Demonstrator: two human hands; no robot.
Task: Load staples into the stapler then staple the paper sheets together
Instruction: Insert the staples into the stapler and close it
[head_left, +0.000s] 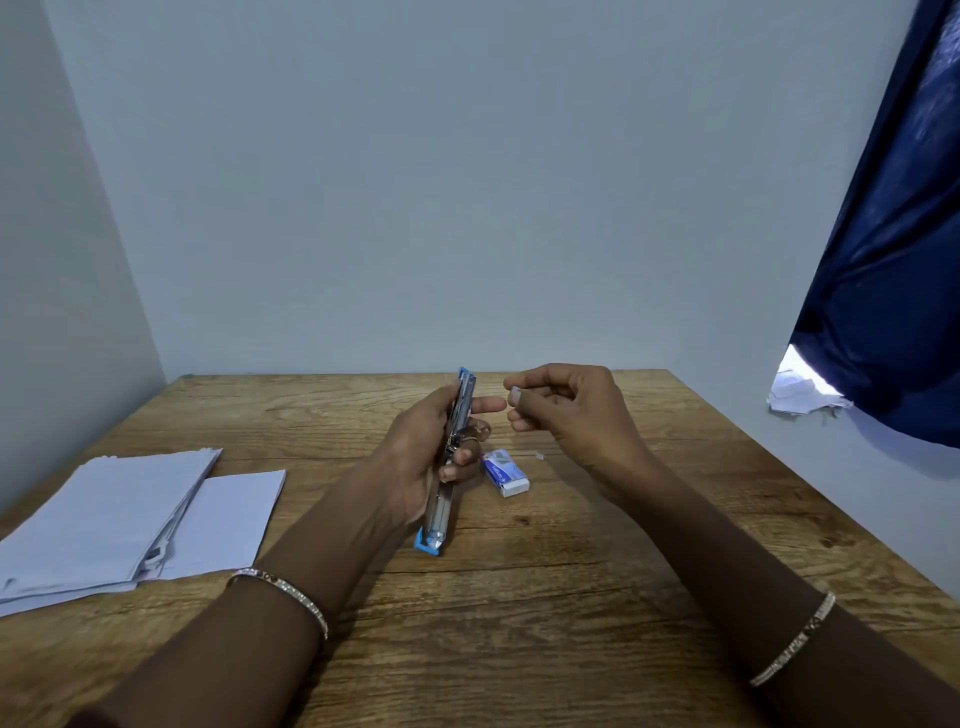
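Head view: left hand (415, 457) holds the stapler (451, 457) lifted off the tabletop (519, 597), fingers wrapped around its middle, index finger sticking out to the right. Stapler is swung fully open, long and nearly straight: one blue end up near the back edge of the tabletop, other blue end low toward the camera, metal channel facing up.

Right hand (566, 410) hovers just right of the stapler's upper half, fingers curled, thumb and forefinger pinching a small pale strip of staples (515, 395). Strip is apart from the stapler, close to the left index fingertip.

Staple box (505, 473), white and blue, lies flat on the tabletop just right of the left hand. A tiny staple fragment (540, 457) lies just right of the box.

Paper sheets (130, 519) sit in a loose, fanned pile at the tabletop's left side, well apart from both hands.

Bracelet on each wrist. Blue curtain (893, 234) hangs at upper right.
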